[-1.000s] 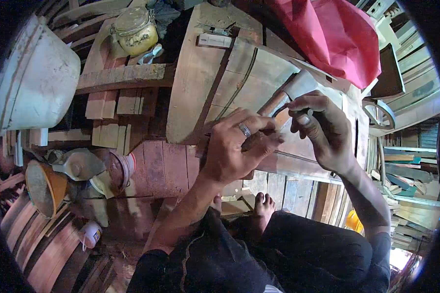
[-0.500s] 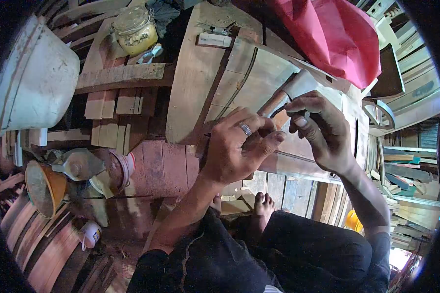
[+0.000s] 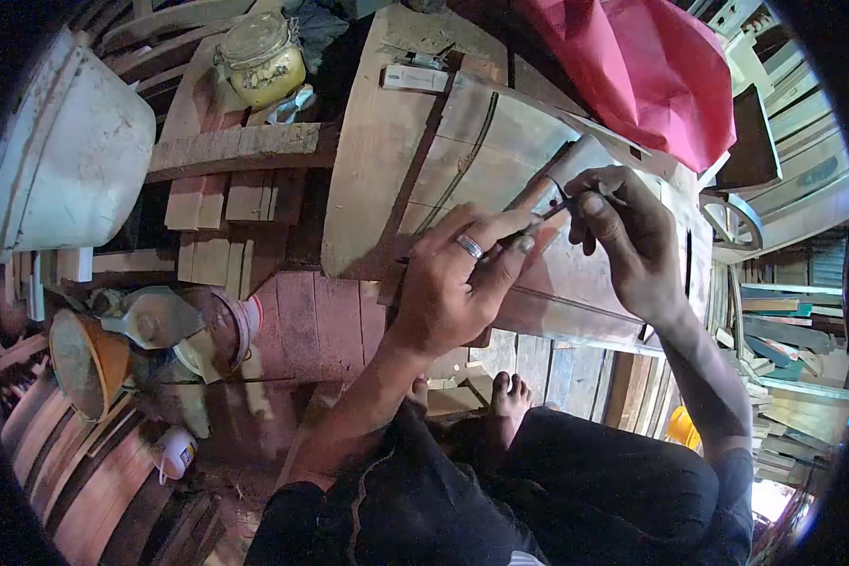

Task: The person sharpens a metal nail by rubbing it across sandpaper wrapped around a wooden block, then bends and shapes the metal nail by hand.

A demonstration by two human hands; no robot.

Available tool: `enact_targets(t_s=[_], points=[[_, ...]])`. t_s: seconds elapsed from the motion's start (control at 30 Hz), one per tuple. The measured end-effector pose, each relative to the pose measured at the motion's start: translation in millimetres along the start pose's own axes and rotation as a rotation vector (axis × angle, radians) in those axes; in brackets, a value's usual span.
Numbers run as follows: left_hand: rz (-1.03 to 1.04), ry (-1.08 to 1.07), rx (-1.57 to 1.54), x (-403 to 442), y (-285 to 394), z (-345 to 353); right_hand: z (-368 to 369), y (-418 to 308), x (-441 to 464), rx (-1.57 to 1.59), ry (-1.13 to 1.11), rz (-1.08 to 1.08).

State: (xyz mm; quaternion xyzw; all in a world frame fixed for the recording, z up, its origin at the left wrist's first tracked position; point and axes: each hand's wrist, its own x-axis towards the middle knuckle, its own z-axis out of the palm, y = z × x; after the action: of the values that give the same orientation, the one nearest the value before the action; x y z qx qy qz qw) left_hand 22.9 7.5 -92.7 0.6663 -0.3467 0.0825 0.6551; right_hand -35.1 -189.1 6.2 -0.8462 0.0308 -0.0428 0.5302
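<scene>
Just above the wooden boards, my left hand, wearing a ring, is closed in a pinch of thumb and forefinger. My right hand faces it with curled fingers, thumb pressed against the forefinger. A thin dark piece, with a slender curved end, spans the gap between the fingertips of both hands. It is too small to name its kind. Behind the hands lies a wooden panel with a dark curved groove or strip along it.
Pink-red sheeting drapes over the far right of the bench. A glass jar, a white tub, a funnel and a small white bottle stand at left. Stacked timber lines the right side.
My left hand's thumb and forefinger have closed together on the dark piece. My right fingers have shifted slightly, and the dark piece now shows more plainly between the hands.
</scene>
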Motion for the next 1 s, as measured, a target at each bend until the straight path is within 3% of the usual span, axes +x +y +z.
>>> enact_targets(t_s=[0.23,0.37,0.57,0.63,0.77,1.0], points=[[0.024,0.045,0.012,2.3,1.9,0.5,-6.4,8.3,4.4,0.461,-0.033,0.319],[-0.001,0.037,0.007,0.4,2.7,-0.9,-3.2,7.5,1.7,0.511,-0.111,0.356],[-0.02,0.078,-0.023,-0.3,3.4,-0.1,-6.0,12.0,0.2,0.375,-0.174,0.274],[-0.118,0.058,-0.039,-1.2,7.2,-2.7,-5.7,12.2,-1.1,0.362,-0.204,0.237],[-0.077,0.071,-0.014,-1.6,3.3,-2.0,1.1,6.7,-7.3,0.224,-0.296,0.262],[-0.028,0.098,-0.039,-0.3,4.0,-2.1,8.6,5.3,-8.3,0.034,-0.259,0.067]])
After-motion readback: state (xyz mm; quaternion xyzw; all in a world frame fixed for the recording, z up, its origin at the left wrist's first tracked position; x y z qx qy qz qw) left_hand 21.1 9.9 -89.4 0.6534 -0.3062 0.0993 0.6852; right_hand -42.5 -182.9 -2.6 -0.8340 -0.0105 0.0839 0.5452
